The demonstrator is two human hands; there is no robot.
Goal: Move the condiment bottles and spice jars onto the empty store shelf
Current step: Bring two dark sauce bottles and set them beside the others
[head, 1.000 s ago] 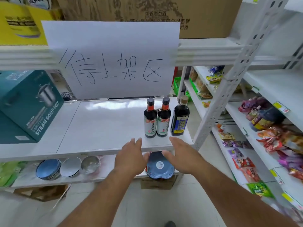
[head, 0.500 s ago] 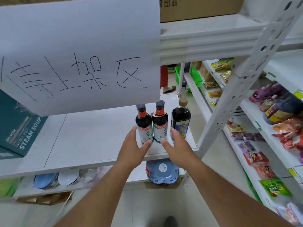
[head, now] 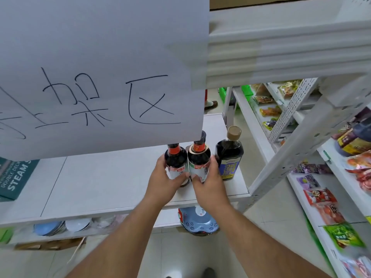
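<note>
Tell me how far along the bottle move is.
Nothing looks moved yet. The left hand grips the left red-collared bottle; the right hand grips its twin. Both remain at the white shelf. The tan-capped bottle stands untouched.

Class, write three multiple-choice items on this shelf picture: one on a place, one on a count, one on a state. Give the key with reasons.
1. Where does the beige-capped bottle stand?
A. right of the red-collared pair
B. left of them
C. on the floor

2. How many dark bottles are on the white shelf?
A. two
B. three
C. five

3. What is the left hand doing?
A. hanging free
B. holding the left red-collared bottle
C. lifting the paper sign

Key: 1 A, it stands rightmost. 2 B, three stand there. 3 B, its fingers wrap the label; the right hand holds the next bottle.
</note>
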